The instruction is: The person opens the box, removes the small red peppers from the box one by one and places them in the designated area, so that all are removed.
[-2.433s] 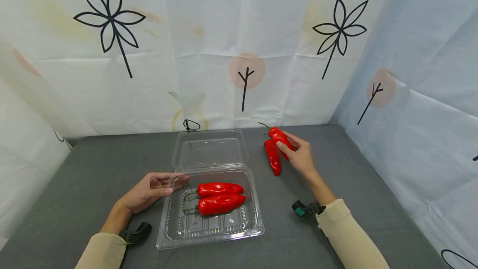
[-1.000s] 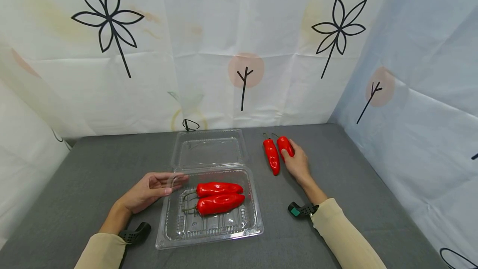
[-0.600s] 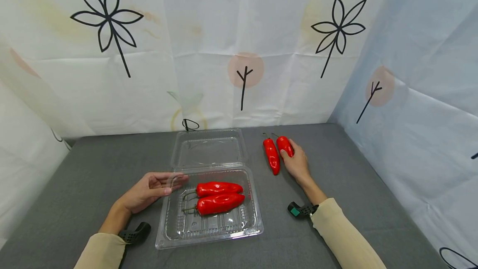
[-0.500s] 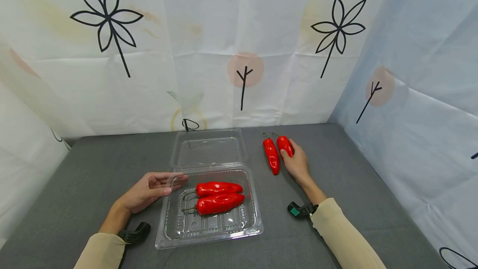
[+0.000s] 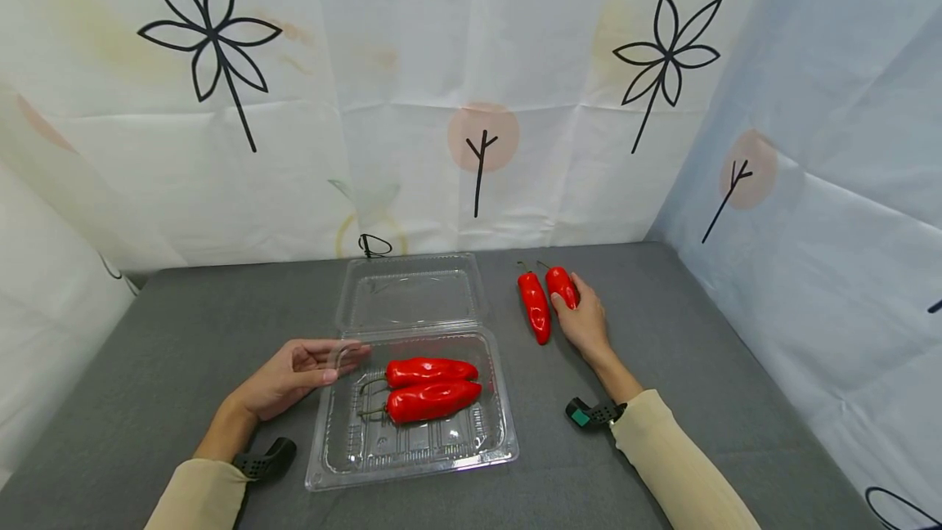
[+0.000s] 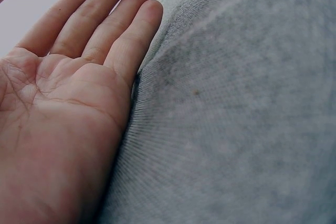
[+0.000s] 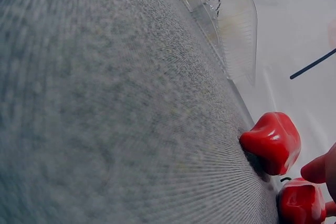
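My right hand (image 5: 586, 321) pinches a red pepper (image 5: 561, 286) at the back right of the table, thumb on its left flank, fingers on its right. Just left of it lies a second red pepper (image 5: 534, 307), stem toward the back wall. In the right wrist view the gripped pepper (image 7: 302, 203) shows beside the thumb (image 7: 315, 170). My left hand (image 5: 283, 379) rests at the left side of a clear plastic clamshell container (image 5: 412, 469), its fingers straight in the left wrist view and their tips overlapped by plastic. Two red peppers (image 5: 432, 372) lie sideways inside the container.
The container's lid (image 5: 412, 293) is folded back flat toward the wall. Grey cloth (image 5: 640, 464) covers the table. White fabric with plant drawings (image 5: 412, 64) hangs behind and at the sides.
My right hand has brought its pepper from above the other loose one to the right and down beside it, and still holds it. The left hand and container stay in place.
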Tool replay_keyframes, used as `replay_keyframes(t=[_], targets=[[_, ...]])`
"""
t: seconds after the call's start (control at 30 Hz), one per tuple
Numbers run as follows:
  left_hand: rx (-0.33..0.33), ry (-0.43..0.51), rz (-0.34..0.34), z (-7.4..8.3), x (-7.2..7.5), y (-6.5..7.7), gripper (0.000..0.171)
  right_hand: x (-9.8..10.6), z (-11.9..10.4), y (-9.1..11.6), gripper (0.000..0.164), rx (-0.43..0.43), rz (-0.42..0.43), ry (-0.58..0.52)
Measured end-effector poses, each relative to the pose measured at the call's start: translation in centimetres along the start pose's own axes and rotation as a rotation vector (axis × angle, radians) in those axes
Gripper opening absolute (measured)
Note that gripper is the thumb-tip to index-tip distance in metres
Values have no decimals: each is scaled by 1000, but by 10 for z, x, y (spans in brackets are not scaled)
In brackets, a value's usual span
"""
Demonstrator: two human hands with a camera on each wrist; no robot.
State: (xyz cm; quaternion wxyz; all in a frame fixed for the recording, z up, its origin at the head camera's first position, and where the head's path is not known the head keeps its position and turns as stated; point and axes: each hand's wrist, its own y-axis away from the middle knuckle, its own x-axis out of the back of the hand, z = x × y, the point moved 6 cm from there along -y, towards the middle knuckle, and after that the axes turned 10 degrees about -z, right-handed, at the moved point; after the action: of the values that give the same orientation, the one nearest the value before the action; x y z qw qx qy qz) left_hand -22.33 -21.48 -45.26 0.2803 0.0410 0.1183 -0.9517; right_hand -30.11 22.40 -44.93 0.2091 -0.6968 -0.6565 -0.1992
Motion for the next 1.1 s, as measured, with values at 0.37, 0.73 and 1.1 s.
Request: replay_keyframes(t=[0.37, 0.73, 1.1], targets=[[-17, 5, -18, 1, -1, 0, 45, 9, -5, 1, 65, -25, -41, -105], [-11, 9, -10, 0, 0, 0, 45, 25, -28, 4, 61, 48, -1, -90], [-9, 11, -6, 1, -2, 0, 47, 15, -75, 28, 62, 232, -62, -52]])
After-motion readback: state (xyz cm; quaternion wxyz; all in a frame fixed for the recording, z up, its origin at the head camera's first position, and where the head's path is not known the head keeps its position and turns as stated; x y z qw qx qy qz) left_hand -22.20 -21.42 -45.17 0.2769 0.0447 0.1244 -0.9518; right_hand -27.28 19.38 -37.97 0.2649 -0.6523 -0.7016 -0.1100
